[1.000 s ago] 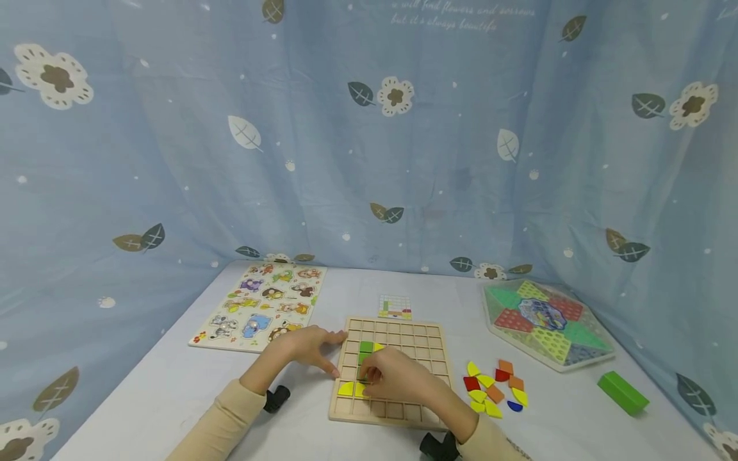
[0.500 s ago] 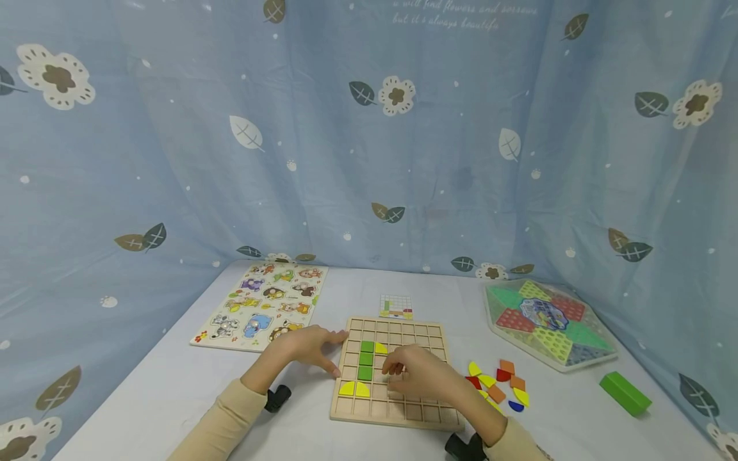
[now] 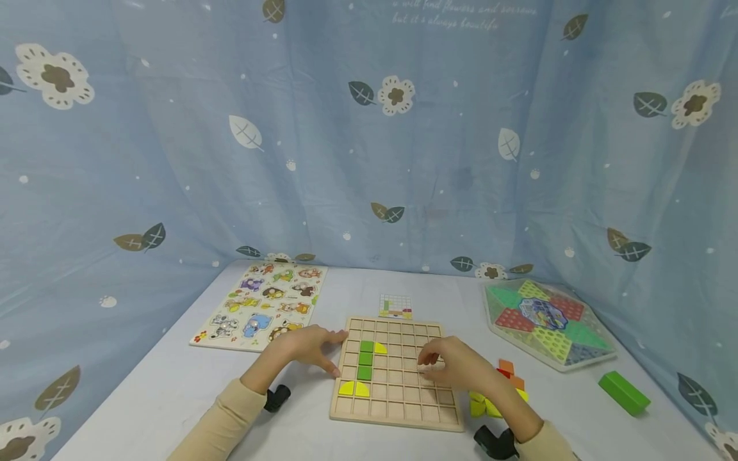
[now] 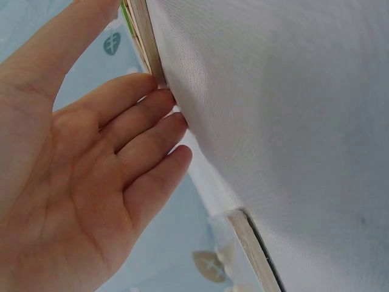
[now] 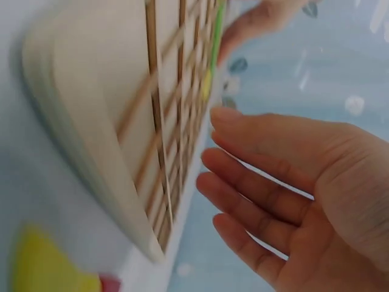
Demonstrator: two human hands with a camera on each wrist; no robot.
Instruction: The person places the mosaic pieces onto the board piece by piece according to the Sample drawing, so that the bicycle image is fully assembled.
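The wooden grid board (image 3: 398,413) lies mid-table with green squares (image 3: 366,359) in a column, a yellow quarter piece (image 3: 380,347) beside the top one and two yellow pieces (image 3: 354,388) lower left. My left hand (image 3: 308,349) touches the board's left edge with thumb and fingers spread; in the left wrist view the fingertips of that hand (image 4: 103,164) meet the board's side (image 4: 146,42). Over the right part of the board hovers my right hand (image 3: 458,366), fingers relaxed and holding nothing, as the right wrist view of the hand (image 5: 292,188) also shows.
Loose yellow, red and orange pieces (image 3: 506,366) lie right of the board, partly behind my right arm. A green block (image 3: 624,393) and a hexagonal box (image 3: 548,323) are farther right. An animal puzzle board (image 3: 259,307) is at the left; a pattern card (image 3: 395,306) lies behind the grid.
My right hand has moved right, away from the green and yellow pieces, across the board toward the loose pieces. The left hand has stayed at the board's edge.
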